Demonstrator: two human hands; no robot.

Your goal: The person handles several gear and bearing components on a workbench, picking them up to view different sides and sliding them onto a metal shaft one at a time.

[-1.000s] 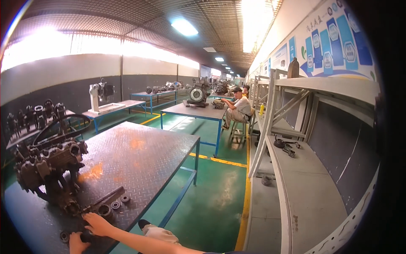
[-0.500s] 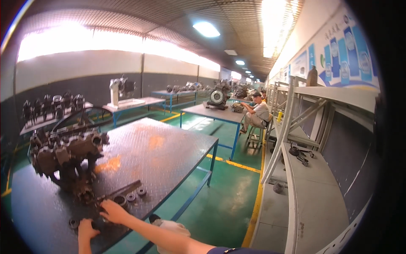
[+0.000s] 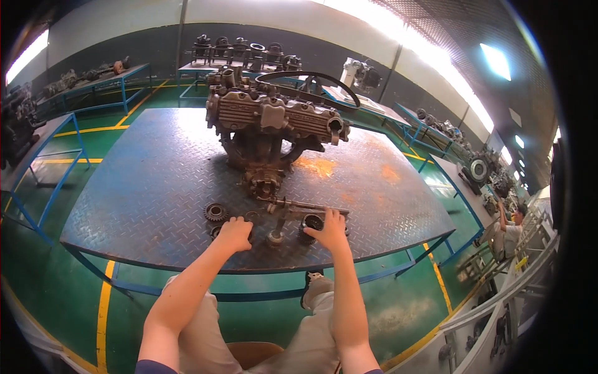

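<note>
My left hand [image 3: 235,234] rests low over the near part of the metal table [image 3: 156,181], fingers bent downward; whatever lies beneath them is hidden. Just beyond it lies a toothed gear [image 3: 216,212], and a second dark gear [image 3: 215,232] shows partly beside its fingers. My right hand [image 3: 330,232] has thumb and fingers spread, the thumb against a dark ring-shaped gear [image 3: 311,222]. Its fingertips reach toward a long metal shaft [image 3: 308,205] lying crosswise. Between my hands a short shaft with a geared end [image 3: 276,234] points toward me.
A large engine [image 3: 274,121] stands on the table beyond the parts, with a black belt [image 3: 336,81] looping above it. More benches with machine parts [image 3: 243,53] line the back. At right a person [image 3: 511,234] sits near metal shelving [image 3: 498,305].
The view has swung left, so the engine and table now sit in the middle. My hands are farther apart, the right to the right of the short shaft.
</note>
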